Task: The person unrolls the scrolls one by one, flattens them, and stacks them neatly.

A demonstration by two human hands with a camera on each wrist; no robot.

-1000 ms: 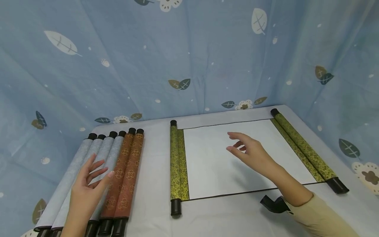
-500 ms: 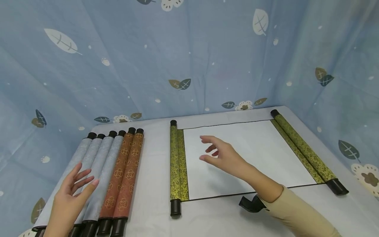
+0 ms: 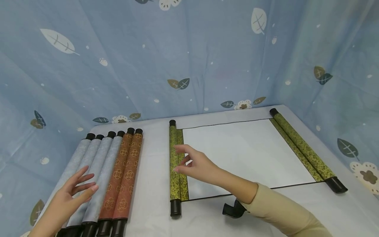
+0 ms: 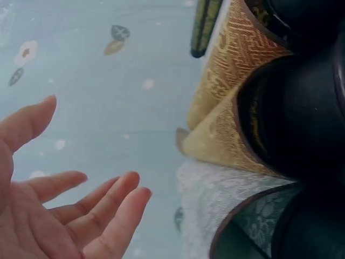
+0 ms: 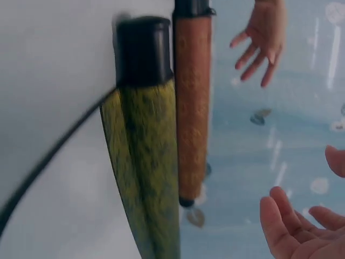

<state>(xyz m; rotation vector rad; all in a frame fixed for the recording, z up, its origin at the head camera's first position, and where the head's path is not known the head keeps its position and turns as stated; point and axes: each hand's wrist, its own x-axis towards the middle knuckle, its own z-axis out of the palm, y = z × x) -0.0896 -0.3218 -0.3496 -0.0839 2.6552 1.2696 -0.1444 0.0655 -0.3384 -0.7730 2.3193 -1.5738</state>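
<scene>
My left hand [image 3: 66,199] hovers over the pale blue rolled scrolls [image 3: 100,174] at the left, its fingers spread and holding nothing. Beside those lie two rust-orange rolled scrolls [image 3: 128,174] with gold flower patterns and black end knobs. My right hand [image 3: 196,164], fingers loosely bent and apart, is above the left roller of a partly unrolled scroll [image 3: 237,154]. That scroll has a blank white sheet and green-yellow patterned rollers [image 3: 175,164] at both ends. In the right wrist view the green roller [image 5: 148,140] and an orange scroll [image 5: 193,108] show below the right hand [image 5: 307,226].
A white cloth covers the table [image 3: 154,184]. Behind and at the sides hangs a blue curtain [image 3: 189,59] with leaf prints. A black strap [image 3: 234,209] sits at my right wrist beneath the beige sleeve [image 3: 281,207].
My right hand has swept left across the white sheet to the scroll's left roller. The left hand has moved left and a bit lower over the blue scrolls.
</scene>
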